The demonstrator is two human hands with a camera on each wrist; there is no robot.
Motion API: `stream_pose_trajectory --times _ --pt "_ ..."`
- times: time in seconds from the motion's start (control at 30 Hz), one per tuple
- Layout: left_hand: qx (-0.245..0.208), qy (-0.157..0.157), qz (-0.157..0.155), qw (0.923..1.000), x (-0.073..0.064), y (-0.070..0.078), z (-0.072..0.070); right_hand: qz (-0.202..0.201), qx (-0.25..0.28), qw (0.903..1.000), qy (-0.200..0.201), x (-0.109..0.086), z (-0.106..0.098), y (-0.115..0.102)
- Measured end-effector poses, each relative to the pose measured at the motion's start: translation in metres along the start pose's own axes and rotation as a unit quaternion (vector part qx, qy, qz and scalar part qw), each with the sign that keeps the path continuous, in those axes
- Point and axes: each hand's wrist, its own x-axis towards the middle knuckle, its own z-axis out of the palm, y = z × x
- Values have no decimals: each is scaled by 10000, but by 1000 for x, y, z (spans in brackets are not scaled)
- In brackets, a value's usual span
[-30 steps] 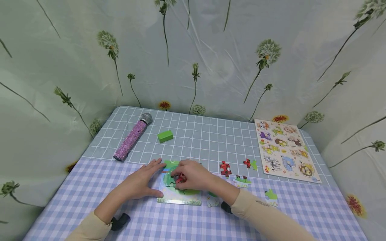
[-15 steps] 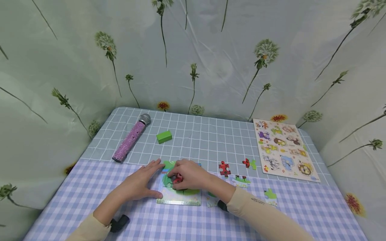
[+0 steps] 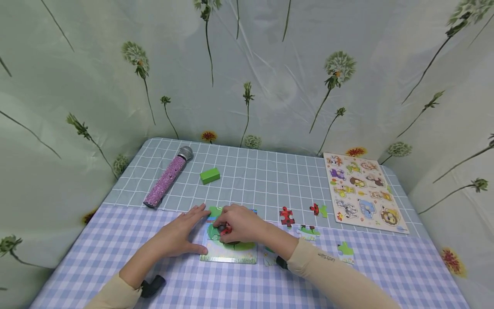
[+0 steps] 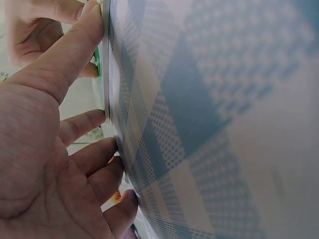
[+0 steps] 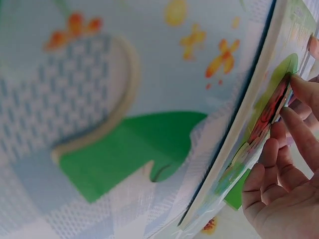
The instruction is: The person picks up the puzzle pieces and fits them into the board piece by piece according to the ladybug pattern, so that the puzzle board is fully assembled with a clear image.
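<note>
My right hand pinches a red jigsaw piece between thumb and fingers, over the left part of a puzzle board. In the right wrist view the red piece lies low against the board's picture; whether it sits fully flat I cannot tell. My left hand rests along the board's left edge, fingers spread, thumb at the lower corner. From the left wrist view, the fingers of my left hand touch the board's edge and the checked cloth. My right hand hides part of the board.
Several loose jigsaw pieces lie to the right, among them a red spotted piece and a green piece. An animal peg board lies back right. Behind are a green block and a glittery pink microphone.
My right hand has shifted slightly left with the red jigsaw piece. The left hand keeps its place at the board's edge.
</note>
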Motion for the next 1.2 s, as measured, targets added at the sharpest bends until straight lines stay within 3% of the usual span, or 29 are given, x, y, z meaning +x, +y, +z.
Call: stream_pose_trajectory --times 0.3,0.6,0.83,1.2 --pt "-50 -5 18 10000 0 1 0 343 820 9960 -54 3 1 1" --pt "-4 12 -5 10000 1 -2 1 480 1165 9920 1 3 2 -1" --pt "-23 -32 -30 10000 1 -2 2 568 1107 9922 -70 3 2 -1" --pt "-1 -44 -20 10000 1 -1 1 349 777 9963 -119 -6 -5 9"
